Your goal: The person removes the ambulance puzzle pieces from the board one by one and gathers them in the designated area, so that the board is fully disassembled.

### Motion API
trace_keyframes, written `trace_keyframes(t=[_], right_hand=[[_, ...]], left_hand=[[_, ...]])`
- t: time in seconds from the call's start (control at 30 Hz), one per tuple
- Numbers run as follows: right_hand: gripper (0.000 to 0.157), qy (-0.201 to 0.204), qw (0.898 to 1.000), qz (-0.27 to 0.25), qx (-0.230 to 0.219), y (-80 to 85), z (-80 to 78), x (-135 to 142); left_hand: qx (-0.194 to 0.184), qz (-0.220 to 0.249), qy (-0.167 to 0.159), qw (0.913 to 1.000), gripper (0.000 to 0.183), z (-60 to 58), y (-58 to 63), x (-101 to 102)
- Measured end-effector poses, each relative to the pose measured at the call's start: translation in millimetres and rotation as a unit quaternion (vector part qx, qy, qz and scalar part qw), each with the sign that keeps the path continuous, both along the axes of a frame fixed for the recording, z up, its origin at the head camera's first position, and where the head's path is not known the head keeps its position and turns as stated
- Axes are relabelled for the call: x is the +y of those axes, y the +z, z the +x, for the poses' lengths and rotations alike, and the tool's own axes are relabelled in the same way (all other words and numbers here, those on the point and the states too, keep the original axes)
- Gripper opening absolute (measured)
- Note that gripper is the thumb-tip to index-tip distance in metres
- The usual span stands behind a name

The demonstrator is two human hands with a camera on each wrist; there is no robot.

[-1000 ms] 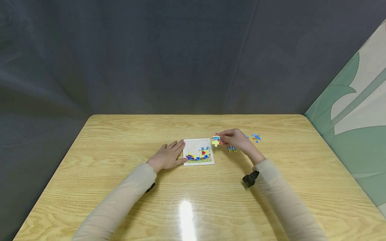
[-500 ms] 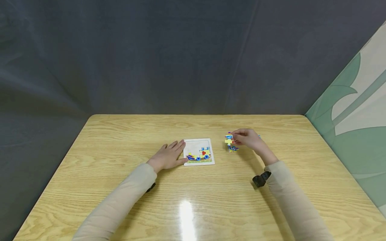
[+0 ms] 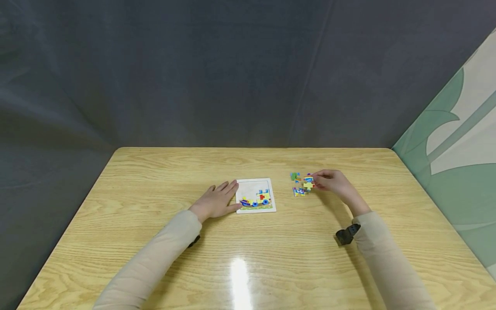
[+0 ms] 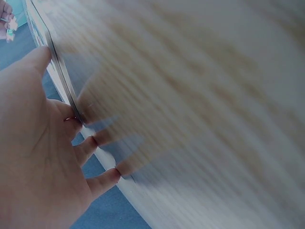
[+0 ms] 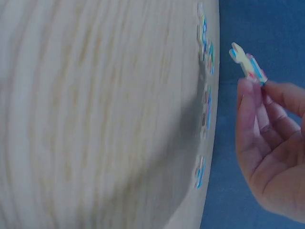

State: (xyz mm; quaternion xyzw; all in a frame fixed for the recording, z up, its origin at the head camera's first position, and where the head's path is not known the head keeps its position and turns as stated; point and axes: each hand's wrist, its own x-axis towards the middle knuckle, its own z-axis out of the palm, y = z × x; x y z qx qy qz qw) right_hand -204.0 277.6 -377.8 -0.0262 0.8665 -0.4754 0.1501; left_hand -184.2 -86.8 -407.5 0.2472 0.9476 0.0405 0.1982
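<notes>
My right hand pinches a yellow, blue and red jigsaw piece between thumb and fingertips. In the right wrist view the same jigsaw piece is held clear of the wooden surface. Flat on the table, my left hand has its fingers spread, with fingertips and thumb at the left edge of a white puzzle tray. Joined pieces fill the tray's lower part, forming a vehicle with blue wheels. Close to the right hand lie a green loose piece and a blue-and-yellow loose piece.
Several loose pieces line up near the edge in the right wrist view, among them a blue-toned piece. A wooden table carries everything. Behind it hangs a dark curtain, and a patterned green-and-white panel stands at the right.
My right hand has moved right, away from the tray, carrying the pinched jigsaw piece over the loose ones. The green loose piece has come into sight. My left hand and the tray stay put.
</notes>
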Motion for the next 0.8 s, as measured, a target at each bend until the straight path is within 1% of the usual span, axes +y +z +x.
trace_keyframes(t=[0.2,0.37,0.67,0.8], right_hand=[[0.043,-0.017,1.000,-0.017,-0.015,-6.1,-1.1,11],[0.043,-0.025,0.999,-0.008,-0.035,-7.4,-0.6,16],[0.044,-0.029,0.998,0.010,-0.057,-8.1,1.0,19],[0.043,-0.024,0.997,0.004,-0.067,-9.8,0.5,20]], left_hand=[[0.004,0.003,-0.001,1.0000,0.076,-0.4,-1.9,0],[-0.001,0.006,0.001,1.0000,0.076,-0.1,-0.4,0],[-0.003,0.009,0.002,1.0000,0.076,1.0,2.1,0],[0.000,0.007,0.001,1.0000,0.076,0.9,1.8,0]])
